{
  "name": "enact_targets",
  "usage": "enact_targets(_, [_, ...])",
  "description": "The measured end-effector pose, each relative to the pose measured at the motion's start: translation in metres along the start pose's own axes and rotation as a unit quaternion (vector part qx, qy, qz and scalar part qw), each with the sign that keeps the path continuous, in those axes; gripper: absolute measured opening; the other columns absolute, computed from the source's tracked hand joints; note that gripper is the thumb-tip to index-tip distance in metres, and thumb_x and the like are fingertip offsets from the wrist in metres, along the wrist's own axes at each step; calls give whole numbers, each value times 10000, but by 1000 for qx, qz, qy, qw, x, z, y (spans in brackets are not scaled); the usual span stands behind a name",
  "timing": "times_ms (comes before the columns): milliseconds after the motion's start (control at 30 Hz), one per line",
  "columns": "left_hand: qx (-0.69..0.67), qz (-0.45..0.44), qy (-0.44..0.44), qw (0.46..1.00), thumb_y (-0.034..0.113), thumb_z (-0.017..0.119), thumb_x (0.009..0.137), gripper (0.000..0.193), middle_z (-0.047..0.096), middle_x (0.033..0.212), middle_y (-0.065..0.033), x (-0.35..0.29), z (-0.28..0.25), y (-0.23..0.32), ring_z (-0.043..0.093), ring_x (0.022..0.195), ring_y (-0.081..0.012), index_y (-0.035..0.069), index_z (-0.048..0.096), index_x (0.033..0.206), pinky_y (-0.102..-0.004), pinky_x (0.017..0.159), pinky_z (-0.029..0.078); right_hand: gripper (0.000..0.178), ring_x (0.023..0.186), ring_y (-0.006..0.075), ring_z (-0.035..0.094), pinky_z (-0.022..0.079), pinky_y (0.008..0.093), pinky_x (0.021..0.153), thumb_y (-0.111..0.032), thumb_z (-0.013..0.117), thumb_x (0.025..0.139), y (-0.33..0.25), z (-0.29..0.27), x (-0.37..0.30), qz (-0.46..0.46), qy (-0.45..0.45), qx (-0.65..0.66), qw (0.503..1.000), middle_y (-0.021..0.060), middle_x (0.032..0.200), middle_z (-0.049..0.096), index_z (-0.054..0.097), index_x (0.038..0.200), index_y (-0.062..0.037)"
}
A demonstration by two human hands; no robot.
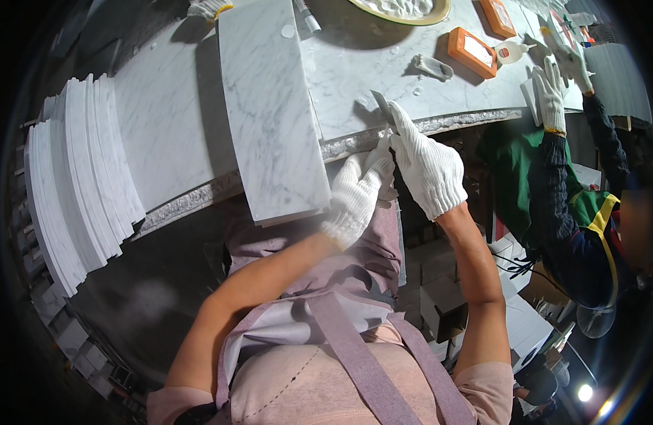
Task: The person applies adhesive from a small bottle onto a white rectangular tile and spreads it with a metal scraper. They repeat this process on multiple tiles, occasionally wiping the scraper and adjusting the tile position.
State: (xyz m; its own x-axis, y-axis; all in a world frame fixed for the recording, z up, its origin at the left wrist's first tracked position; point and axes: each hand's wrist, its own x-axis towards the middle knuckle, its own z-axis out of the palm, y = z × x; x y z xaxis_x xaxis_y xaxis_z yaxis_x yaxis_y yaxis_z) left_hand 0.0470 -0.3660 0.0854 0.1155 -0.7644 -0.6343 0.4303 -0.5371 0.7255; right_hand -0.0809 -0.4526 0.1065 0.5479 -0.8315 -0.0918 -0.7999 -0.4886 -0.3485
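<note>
Head view: the gloved right hand (433, 166) has its fingers closed around a grey blade (381, 108) that points up and left at the desk (355, 92)'s front edge. The gloved left hand (357, 193) meets it with bunched fingers, whose grip I cannot tell, just beside a veined marble slab (273, 120) overhanging that edge.

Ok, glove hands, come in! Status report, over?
Right gloved hand: gripping a metal blade. Left gloved hand: close by, its grip hidden. Long marble slab overhangs the marble tabletop's edge, possibly crowding that hand.
</note>
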Motion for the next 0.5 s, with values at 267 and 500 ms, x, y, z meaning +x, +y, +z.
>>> enact_targets(267, [2,4,-11,1000,100,457,1091,357,712,1038,-147,1,-5,-3,756,754,-216,6,502,1433,-308,590,636,612,668,332,695,538,407,596,-175,664,977,4,9,-2,-27,62,63,996,153,809,711,456,1553,-150])
enact_targets(500, [-3,-9,-7,1000,112,458,1095,342,713,1034,-147,2,-5,-3,756,749,-221,2,513,1415,-302,585,631,615,673,324,695,539,404,604,-185,660,978,3,9,1,-24,41,53,997,145,806,711,457,1558,-155])
